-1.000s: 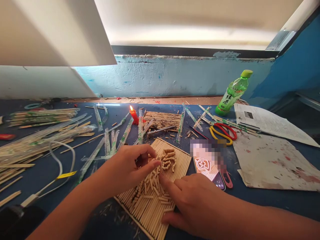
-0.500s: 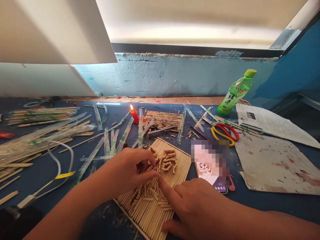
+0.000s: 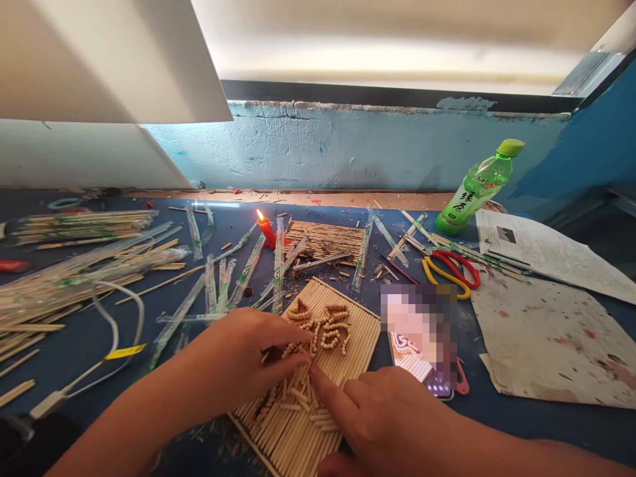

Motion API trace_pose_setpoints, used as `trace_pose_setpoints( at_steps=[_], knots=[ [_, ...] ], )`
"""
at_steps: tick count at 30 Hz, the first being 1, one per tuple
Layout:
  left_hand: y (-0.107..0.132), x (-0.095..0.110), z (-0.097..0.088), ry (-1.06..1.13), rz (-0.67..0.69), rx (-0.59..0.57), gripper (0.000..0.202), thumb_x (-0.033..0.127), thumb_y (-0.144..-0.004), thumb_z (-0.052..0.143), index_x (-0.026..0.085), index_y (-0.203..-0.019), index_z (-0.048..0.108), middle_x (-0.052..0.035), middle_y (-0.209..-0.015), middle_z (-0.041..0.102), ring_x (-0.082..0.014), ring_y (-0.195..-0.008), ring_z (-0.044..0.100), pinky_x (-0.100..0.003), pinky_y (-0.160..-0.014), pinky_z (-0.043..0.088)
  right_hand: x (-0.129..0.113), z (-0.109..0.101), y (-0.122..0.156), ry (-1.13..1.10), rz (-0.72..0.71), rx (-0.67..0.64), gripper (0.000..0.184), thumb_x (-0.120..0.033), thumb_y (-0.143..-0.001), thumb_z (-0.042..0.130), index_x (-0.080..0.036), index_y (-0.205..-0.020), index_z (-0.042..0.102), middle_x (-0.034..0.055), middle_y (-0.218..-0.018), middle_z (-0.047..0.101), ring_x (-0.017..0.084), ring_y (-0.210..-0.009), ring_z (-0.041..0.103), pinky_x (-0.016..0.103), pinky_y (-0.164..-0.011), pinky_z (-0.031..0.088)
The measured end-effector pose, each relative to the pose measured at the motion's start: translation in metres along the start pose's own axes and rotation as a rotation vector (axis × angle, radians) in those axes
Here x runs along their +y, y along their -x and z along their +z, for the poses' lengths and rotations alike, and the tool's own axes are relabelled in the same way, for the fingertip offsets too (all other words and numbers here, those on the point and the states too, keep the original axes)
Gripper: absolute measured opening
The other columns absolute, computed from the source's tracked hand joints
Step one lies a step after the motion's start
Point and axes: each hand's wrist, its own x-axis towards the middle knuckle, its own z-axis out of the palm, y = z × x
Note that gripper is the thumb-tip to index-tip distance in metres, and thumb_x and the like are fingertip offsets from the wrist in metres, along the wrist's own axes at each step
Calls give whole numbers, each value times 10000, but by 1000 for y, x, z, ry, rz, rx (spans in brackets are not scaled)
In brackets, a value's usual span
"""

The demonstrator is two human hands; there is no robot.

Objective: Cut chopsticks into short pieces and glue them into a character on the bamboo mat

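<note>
A mat of bamboo sticks (image 3: 348, 358) lies in front of me on the blue table. Short stick pieces (image 3: 303, 397) lie loose on it, and several are set in curved rows (image 3: 330, 324) near its far end. My left hand (image 3: 243, 358) rests on the mat with fingers pinched together over the loose pieces; what they hold is hidden. My right hand (image 3: 387, 417) lies beside it, index finger stretched out and pressing on the pieces, other fingers curled.
A phone (image 3: 422, 351) lies right of the mat. Behind it are a lit red candle (image 3: 267, 230), a second stick mat (image 3: 325, 240), scissors (image 3: 450, 268), a green bottle (image 3: 479, 187) and stained paper (image 3: 551, 338). Bundles of chopsticks (image 3: 74, 278) and plastic wrappers cover the left.
Both hands have slid toward me along the mat, uncovering more of the curved rows. The view has shifted slightly.
</note>
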Motion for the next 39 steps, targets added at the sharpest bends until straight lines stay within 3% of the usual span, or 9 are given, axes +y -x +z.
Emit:
trace_pose_setpoints(
  at_steps=[4,10,15,19,23,32,39],
  knots=[
    [3,6,3,-97,-18,-78,214,304,-912,608,270,-1042,775,-14,-713,756,-153,-584,654,-225,-551,445,0,3,-1,25,-8,-14,889,-683,-864,553,-26,-1438,382,56,-721,734,235,-505,685,319,-368,212],
    [4,9,6,-117,-4,-152,230,256,-942,556,247,-836,759,-12,-679,732,-153,-614,668,-221,-586,444,0,8,-1,-17,-25,36,822,-604,-882,577,-14,-1424,394,59,-728,714,219,-512,664,310,-366,227],
    [4,14,2,-126,10,-200,240,207,-941,546,239,-794,732,-4,-677,721,-148,-618,657,-227,-578,403,0,2,1,-43,-96,112,652,-474,-924,575,-15,-1369,446,65,-754,692,213,-546,643,318,-382,247],
    [3,16,5,-191,-21,-209,254,214,-951,528,227,-757,693,0,-675,711,-153,-599,641,-245,-542,349,1,-2,6,-23,-192,151,438,-288,-965,563,-71,-1329,451,10,-717,649,166,-521,586,321,-396,203],
    [4,14,9,-205,-26,-214,243,217,-953,527,225,-773,689,-3,-693,715,-156,-600,647,-246,-538,347,3,0,13,5,-280,174,405,-157,-951,568,-61,-1327,455,-2,-712,627,144,-524,542,327,-402,176],
    [3,12,13,-219,39,-111,236,203,-949,534,215,-779,697,8,-633,682,-140,-568,635,-232,-543,377,6,2,14,22,-226,180,346,-192,-951,568,-54,-1265,521,-4,-687,630,158,-512,551,351,-405,173],
    [3,13,15,-227,-36,-204,255,186,-949,517,222,-749,671,1,-685,698,-168,-601,662,-264,-564,392,6,-1,13,30,-216,144,377,-151,-952,553,-56,-1310,485,-6,-695,636,161,-500,557,350,-395,173]
  ],
)
